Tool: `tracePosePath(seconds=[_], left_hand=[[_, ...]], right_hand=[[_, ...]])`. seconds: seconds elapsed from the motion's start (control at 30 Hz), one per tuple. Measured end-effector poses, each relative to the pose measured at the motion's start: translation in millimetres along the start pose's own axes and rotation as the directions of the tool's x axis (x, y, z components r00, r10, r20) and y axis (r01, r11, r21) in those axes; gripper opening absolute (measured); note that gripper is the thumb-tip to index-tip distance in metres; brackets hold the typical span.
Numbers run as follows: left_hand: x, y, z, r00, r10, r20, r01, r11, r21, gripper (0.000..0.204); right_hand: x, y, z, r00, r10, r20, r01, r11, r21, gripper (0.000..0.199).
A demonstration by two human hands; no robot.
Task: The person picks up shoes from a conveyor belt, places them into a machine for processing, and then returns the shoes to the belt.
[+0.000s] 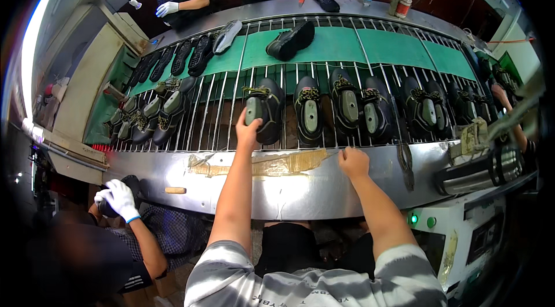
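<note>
My left hand [248,130] is closed round the heel end of a black shoe [270,116] with yellow-and-black laces. A grey-green shoe last [253,109] fills the shoe's opening. The shoe is at the near side of a rack of metal rods [217,104]. My right hand [354,162] is a fist by the steel table edge [300,194], below the lasted shoes. Whatever its fingers may hold is hidden. Just beyond it stand another black shoe [309,111] and a second lasted shoe [345,102].
A green belt [335,47] carries black soles [200,54] and a dark shoe [291,41]. More lasted shoes [167,110] sit at left. A steel flask [480,171] lies at right. Co-workers' gloved hands [120,198] show near left and across the table.
</note>
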State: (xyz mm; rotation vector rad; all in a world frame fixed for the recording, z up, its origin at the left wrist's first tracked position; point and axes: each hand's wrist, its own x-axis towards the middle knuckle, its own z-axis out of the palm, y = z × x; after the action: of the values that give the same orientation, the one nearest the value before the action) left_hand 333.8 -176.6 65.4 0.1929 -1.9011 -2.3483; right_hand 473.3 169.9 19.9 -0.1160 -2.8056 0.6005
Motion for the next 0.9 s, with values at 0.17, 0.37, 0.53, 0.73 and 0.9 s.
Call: tracePosePath(seconds=[0.17, 0.37, 0.53, 0.73, 0.9], left_hand=[[-8, -36, 34, 0.959, 0.27, 0.083, -0.272, 0.802, 0.532, 0.071], [15, 15, 98, 0.7, 0.705, 0.11, -0.517, 0.395, 0.76, 0.061], [147, 22, 183, 0.809, 0.357, 0.466, -0.545, 0.159, 0.824, 0.072], [305, -57, 210, 0.792, 0.266, 0.549, -0.403, -0.447, 0.798, 0.083], [329, -91, 234, 0.847, 0.081, 0.526, -0.346, -0.666, 0.661, 0.075]], right_hand=[[2, 6, 2, 0.999, -0.023, -0.043, 0.022, 0.999, -0.029, 0.026], [6, 6, 3, 0.999, -0.02, -0.04, 0.018, 0.998, -0.055, 0.021], [13, 6, 4, 1.0, -0.003, -0.019, 0.002, 1.0, -0.028, 0.023], [19, -3, -2, 1.0, -0.013, 0.005, 0.012, 0.999, 0.038, 0.025], [22, 10, 1, 1.0, -0.022, 0.008, 0.021, 0.997, 0.074, 0.023]])
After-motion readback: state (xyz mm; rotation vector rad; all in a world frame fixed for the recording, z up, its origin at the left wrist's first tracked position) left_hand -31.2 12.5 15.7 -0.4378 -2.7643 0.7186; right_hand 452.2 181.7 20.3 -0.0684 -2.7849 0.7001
